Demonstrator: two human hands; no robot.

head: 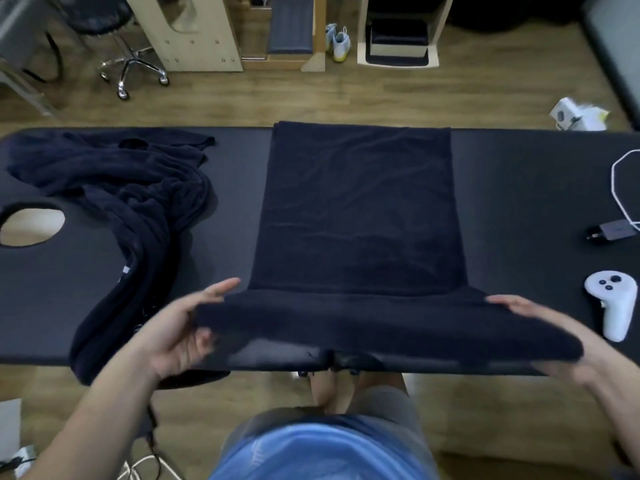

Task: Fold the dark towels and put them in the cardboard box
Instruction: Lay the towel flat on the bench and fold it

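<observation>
One black table (519,202) bears a spread towel (356,209) — wood floor (311,95) beyond.

Black padded table (519,188) spans wood-plank floor (381,98); chrome-based swivel stool (133,69), pale wooden units (194,32), sneakers (337,43) along far side.

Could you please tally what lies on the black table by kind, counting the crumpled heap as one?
Spread towel: 1
Crumpled towel heap: 1
White controller: 1
Charger: 1
White cable: 1
Total: 5
</observation>
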